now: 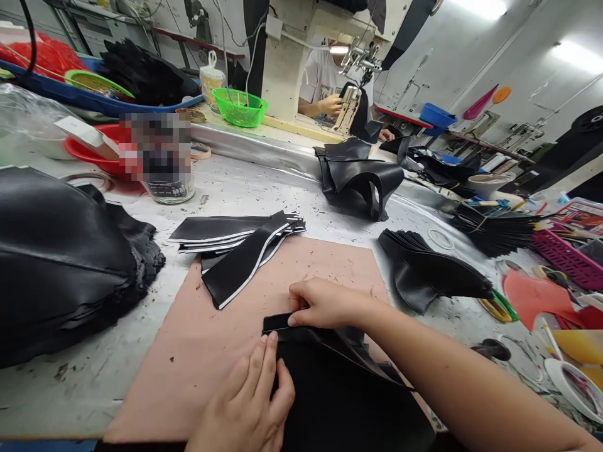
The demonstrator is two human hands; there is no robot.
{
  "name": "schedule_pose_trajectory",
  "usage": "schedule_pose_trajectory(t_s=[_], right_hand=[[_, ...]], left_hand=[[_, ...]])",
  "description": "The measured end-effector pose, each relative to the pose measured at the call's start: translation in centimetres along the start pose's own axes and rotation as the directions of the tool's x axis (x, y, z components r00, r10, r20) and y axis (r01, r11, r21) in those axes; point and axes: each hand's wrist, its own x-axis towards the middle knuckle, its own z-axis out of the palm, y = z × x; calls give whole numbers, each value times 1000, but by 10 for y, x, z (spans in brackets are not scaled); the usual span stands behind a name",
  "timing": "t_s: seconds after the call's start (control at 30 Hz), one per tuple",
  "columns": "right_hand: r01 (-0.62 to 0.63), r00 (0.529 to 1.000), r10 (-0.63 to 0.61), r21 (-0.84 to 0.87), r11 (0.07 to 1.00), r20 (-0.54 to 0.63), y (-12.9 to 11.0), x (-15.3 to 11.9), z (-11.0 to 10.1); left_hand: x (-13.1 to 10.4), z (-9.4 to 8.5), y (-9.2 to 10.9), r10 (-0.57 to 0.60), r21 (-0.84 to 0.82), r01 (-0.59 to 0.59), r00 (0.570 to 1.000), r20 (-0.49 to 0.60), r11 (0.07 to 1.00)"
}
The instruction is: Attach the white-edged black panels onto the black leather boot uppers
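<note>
A large black leather piece (348, 395) lies over the near part of a pinkish-tan work board (179, 364). My left hand (252, 398) rests with outstretched fingers at the leather's left edge, fingertips touching it near a corner. My right hand (323, 304) is closed, with thumb and curled fingers pinching the narrow black band along the leather's upper edge. Part of the leather is hidden under my right forearm. Beyond both hands, several black strips with white edges (245, 263) lie in a loose pile, partly on the board.
At left rises a thick stack of black leather pieces (61, 238). Folded black pieces (360, 176) and a fanned bundle (428, 267) lie to the right. A glass jar (169, 190) stands behind the strips. Farther back, a person (323, 81) works at a sewing machine (285, 69).
</note>
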Motion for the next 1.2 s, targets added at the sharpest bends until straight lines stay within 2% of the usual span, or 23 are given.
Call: schedule_pose_trajectory(t_s=[0.17, 0.27, 0.33, 0.4, 0.43, 0.5, 0.53, 0.6, 0.67, 0.7, 0.77, 0.87, 1.0, 1.07, 1.13, 1.2], right_hand=[[-1, 997, -7, -108, 994, -73, -7, -3, 8], [-25, 991, -3, -199, 980, -137, -8, -10, 5], [-101, 984, 55, -271, 957, -171, 1, -20, -6], [-185, 975, 146, -247, 951, -169, 22, -35, -20], [-196, 974, 175, -154, 968, -141, 35, -45, -25], [-131, 985, 153, 227, 965, -82, 64, -65, -27], [-72, 990, 120, 451, 889, -78, 77, -74, -23], [-4, 991, 105, 767, 642, -83, 95, -87, -5], [17, 986, 141, 895, 445, -89, 99, -94, 20], [35, 982, 155, 918, 394, -104, 97, -95, 31], [106, 967, 180, 929, 355, -179, 88, -94, 48], [155, 943, 209, 901, 406, -257, 80, -90, 54], [87, 953, 184, 797, 598, -242, 88, -86, 45], [58, 961, 163, 744, 666, -222, 92, -86, 40], [43, 966, 150, 708, 705, -209, 93, -85, 36], [81, 959, 143, 719, 690, -244, 91, -83, 31]], left_hand=[[16, -2, 3, 38, 72, -42, 998, 49, 997], [26, -2, 2, 38, 59, -45, 994, 106, 997], [31, -3, 0, 56, 41, -62, 990, 130, 997], [34, -4, -2, 86, 23, -90, 986, 145, 996], [36, -4, -3, 93, 10, -96, 984, 154, 995], [38, -5, -4, 80, -28, -76, 982, 171, 997], [38, -5, -5, 66, -49, -59, 982, 175, 997], [39, -6, -5, 54, -86, -39, 982, 180, 995], [40, -8, -5, 45, -106, -21, 972, 233, 994], [40, -9, -5, 38, -109, -7, 959, 279, 994], [43, -11, -4, 31, -116, 14, 925, 380, 993], [50, -14, -2, 107, -139, -46, 876, 470, 989], [61, -14, 1, 167, -139, -109, 824, 542, 984], [63, -13, 2, 173, -138, -116, 826, 536, 984], [63, -12, 4, 169, -123, -123, 847, 504, 985], [60, -9, 6, 150, -92, -121, 878, 455, 988]])
